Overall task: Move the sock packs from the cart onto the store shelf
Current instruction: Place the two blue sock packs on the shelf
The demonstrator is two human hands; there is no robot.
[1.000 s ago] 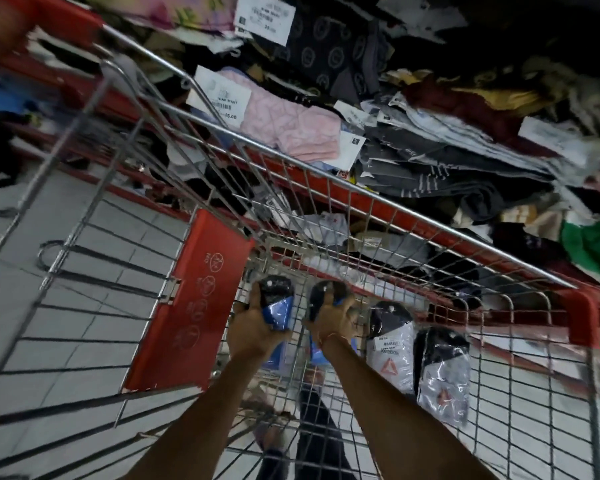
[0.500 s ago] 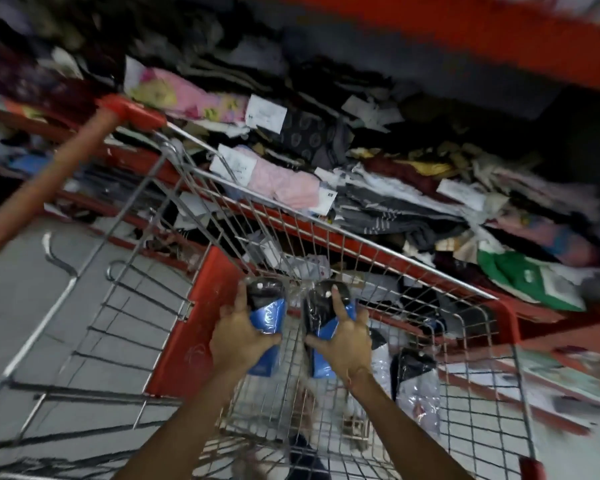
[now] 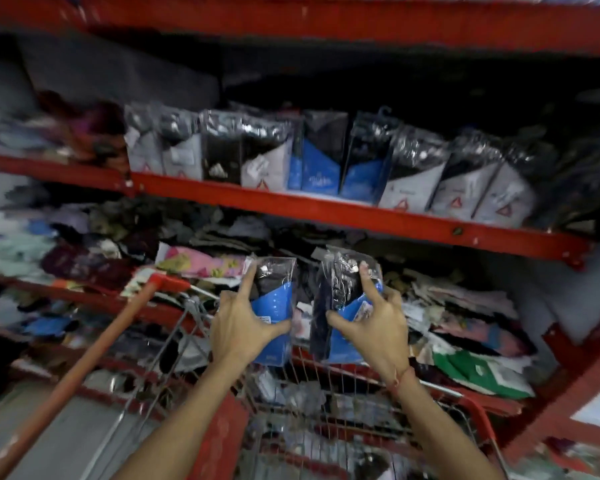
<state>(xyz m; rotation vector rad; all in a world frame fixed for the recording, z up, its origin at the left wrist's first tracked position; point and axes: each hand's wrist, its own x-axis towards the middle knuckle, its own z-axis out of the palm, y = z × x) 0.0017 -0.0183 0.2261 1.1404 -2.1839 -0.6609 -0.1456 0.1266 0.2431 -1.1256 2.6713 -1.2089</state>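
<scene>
Hands raised above our cart (image 3: 326,382): left hand (image 3: 241,325) and right hand (image 3: 374,327) each clasp a blue sock pack (image 3: 274,299), below the red shelf (image 3: 326,209).

Two bare forearms are seen, with no sleeves reaching the wrists or the parts of the arms in view. A thin red thread band (image 3: 400,378) is worn around the right wrist, just below the right hand (image 3: 374,320). Nothing is worn on the left hand (image 3: 239,323) or its wrist; no rings or gloves are seen.
</scene>
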